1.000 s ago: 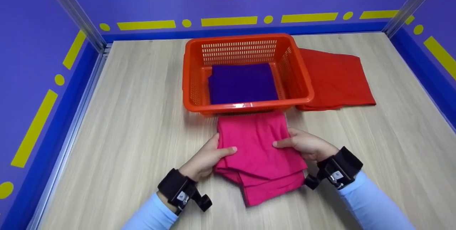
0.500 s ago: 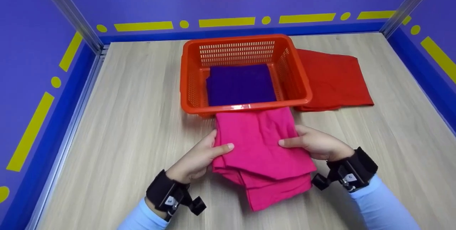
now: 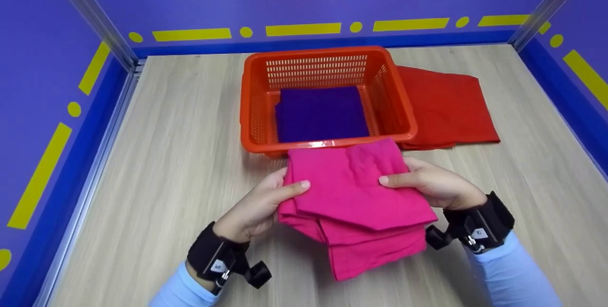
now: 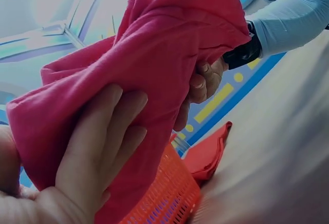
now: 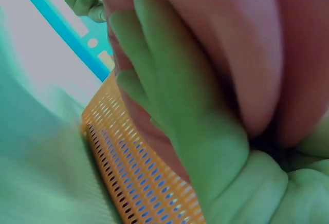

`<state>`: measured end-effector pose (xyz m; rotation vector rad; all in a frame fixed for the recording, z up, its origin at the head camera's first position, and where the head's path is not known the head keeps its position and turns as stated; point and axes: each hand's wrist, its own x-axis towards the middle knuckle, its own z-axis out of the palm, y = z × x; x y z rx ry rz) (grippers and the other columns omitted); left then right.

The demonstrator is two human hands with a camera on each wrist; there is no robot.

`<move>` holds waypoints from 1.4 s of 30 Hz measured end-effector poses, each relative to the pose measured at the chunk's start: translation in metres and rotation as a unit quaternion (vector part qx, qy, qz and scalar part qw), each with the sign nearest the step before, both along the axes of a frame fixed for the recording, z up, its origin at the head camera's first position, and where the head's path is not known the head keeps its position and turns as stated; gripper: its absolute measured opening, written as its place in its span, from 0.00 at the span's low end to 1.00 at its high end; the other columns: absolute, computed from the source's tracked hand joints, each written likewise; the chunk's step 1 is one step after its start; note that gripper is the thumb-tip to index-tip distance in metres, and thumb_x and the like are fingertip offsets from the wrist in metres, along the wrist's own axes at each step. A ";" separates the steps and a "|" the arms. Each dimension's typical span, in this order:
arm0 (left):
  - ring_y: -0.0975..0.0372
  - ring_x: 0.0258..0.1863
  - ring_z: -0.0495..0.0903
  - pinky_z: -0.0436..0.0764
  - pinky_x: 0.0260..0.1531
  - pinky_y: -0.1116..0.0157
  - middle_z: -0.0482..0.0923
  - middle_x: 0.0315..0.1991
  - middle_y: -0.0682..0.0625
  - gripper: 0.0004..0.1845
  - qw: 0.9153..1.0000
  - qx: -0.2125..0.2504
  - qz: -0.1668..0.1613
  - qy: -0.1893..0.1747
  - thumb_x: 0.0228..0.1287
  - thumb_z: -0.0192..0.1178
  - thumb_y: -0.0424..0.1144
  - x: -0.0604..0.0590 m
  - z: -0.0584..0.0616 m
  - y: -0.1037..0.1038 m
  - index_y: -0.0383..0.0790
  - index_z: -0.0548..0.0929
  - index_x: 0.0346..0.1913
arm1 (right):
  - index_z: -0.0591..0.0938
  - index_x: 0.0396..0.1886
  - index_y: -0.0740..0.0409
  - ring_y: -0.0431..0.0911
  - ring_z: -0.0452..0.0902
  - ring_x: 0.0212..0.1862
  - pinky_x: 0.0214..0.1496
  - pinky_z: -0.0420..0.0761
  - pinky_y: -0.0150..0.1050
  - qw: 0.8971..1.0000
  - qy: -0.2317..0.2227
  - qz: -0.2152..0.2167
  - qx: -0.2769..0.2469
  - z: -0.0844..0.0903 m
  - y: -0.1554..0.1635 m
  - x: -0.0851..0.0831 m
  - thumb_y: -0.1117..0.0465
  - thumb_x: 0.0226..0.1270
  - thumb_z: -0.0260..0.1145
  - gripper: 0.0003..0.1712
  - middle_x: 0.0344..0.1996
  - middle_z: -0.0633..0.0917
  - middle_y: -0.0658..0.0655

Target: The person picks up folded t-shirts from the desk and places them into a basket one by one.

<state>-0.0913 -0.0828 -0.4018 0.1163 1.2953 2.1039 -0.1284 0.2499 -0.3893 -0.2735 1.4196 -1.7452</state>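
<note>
A folded pink cloth (image 3: pixel 351 188) is held up in front of the basket, its far edge overlapping the basket's front rim in the head view. My left hand (image 3: pixel 261 202) grips its left side, thumb on top and fingers underneath. On the other side my right hand (image 3: pixel 434 183) pinches it the same way. From below, the left wrist view shows my left fingers (image 4: pixel 110 136) spread under the pink cloth (image 4: pixel 154 54). In the right wrist view my right fingers (image 5: pixel 169 64) lie against its underside. Loose layers hang from the near edge.
An orange-red plastic basket (image 3: pixel 327 144) with slotted walls stands at mid-table, a folded dark blue cloth (image 3: pixel 323 112) lying inside. Right of it a folded red cloth (image 3: pixel 451 110) lies on the wood-grain table (image 3: pixel 175 155). Blue-purple panels (image 3: pixel 332 3) wall the back and sides.
Both hands have raised the pink cloth a little and drawn apart, the right hand moving right and away from the body. The cloth's far edge now overlaps the basket's front rim.
</note>
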 end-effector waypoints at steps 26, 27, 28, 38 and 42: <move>0.53 0.51 0.83 0.84 0.49 0.61 0.75 0.61 0.40 0.42 0.982 -0.084 0.143 0.095 0.64 0.64 0.29 -0.059 0.032 0.000 0.45 0.57 0.79 | 0.59 0.73 0.57 0.48 0.81 0.48 0.52 0.84 0.41 0.990 0.044 -0.133 -0.032 0.031 -0.017 -0.052 0.77 0.68 0.50 0.35 0.52 0.76 0.59; 0.52 0.54 0.81 0.83 0.50 0.61 0.74 0.62 0.40 0.44 0.980 -0.087 0.150 0.098 0.63 0.64 0.27 -0.063 0.032 0.000 0.45 0.56 0.79 | 0.58 0.74 0.56 0.48 0.80 0.49 0.52 0.84 0.41 0.989 0.042 -0.134 -0.039 0.031 -0.019 -0.056 0.77 0.67 0.49 0.37 0.53 0.75 0.59; 0.52 0.56 0.79 0.83 0.52 0.61 0.72 0.64 0.40 0.46 0.979 -0.087 0.158 0.100 0.62 0.63 0.25 -0.068 0.033 0.000 0.45 0.54 0.80 | 0.58 0.75 0.55 0.48 0.79 0.49 0.53 0.83 0.41 0.989 0.040 -0.136 -0.046 0.031 -0.020 -0.059 0.78 0.65 0.47 0.38 0.54 0.74 0.59; 0.58 0.67 0.68 0.77 0.60 0.62 0.58 0.78 0.52 0.49 0.931 -0.166 0.260 0.197 0.62 0.61 0.20 -0.117 0.034 0.004 0.46 0.51 0.82 | 0.58 0.78 0.50 0.51 0.75 0.55 0.54 0.82 0.44 0.978 0.044 -0.184 -0.086 0.032 -0.036 -0.105 0.80 0.69 0.46 0.41 0.58 0.73 0.59; 0.60 0.70 0.66 0.77 0.60 0.64 0.56 0.79 0.52 0.47 0.912 -0.166 0.286 0.244 0.63 0.60 0.20 -0.130 0.027 0.005 0.46 0.52 0.81 | 0.60 0.78 0.49 0.50 0.75 0.55 0.54 0.82 0.43 0.974 0.051 -0.210 -0.072 0.032 -0.044 -0.121 0.79 0.71 0.49 0.39 0.58 0.74 0.59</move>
